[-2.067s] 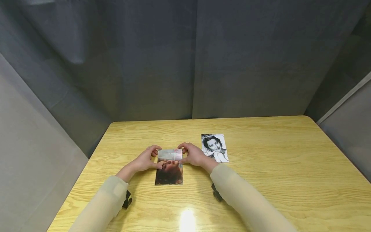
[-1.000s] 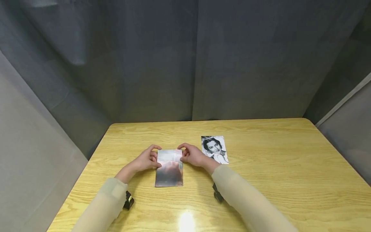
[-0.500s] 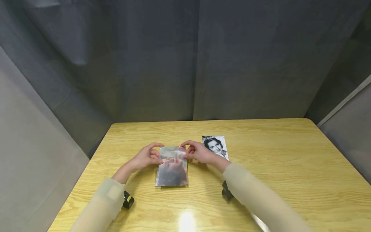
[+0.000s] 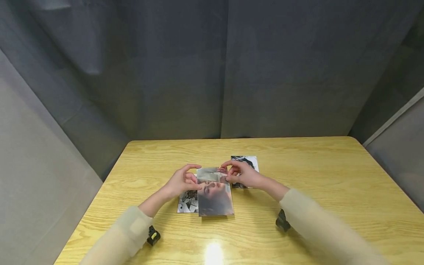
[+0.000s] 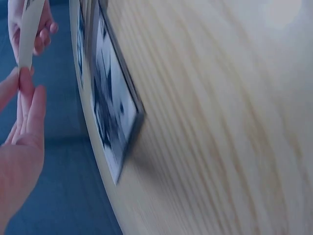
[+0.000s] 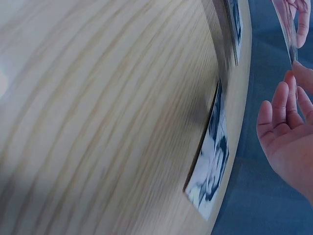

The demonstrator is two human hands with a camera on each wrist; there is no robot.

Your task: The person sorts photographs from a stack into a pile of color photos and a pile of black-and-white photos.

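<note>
**Top photo lifted clear of the stack and carried rightward**

Since half a second ago, both hands have shifted right and the colour photo [image 4: 214, 193] has come up off the pile, uncovering a black-and-white print [image 4: 187, 201] that was hidden beneath it. That print lies flat on the wooden table [image 4: 331, 191]. A second black-and-white portrait [image 4: 246, 162] lies farther back on the right, now partly hidden behind the right hand.

Left hand [image 4: 181, 181]: thumb and curled fingers pinch the photo's left edge near its far end. The left wrist view confirms this, with the thin sheet seen edge-on between the fingertips [image 5: 27, 95].

Right hand [image 4: 243, 173]: thumb and forefinger appear to pinch the far right corner. In the right wrist view the remaining fingers [image 6: 279, 110] sit loosely extended beside the sheet's edge.

Position of item: held above the table, near end low and overlapping the right side of the uncovered print; whether it touches I cannot tell.

Handling assessment: I judge the photo very light, thin and flexible, with a glossy face that catches glare. It is likely to bow if held at one edge only, to slide easily on other prints, and to take fingerprints or creases. Hold is best kept at the opposite edges or corners, lightly, off the printed face.
</note>
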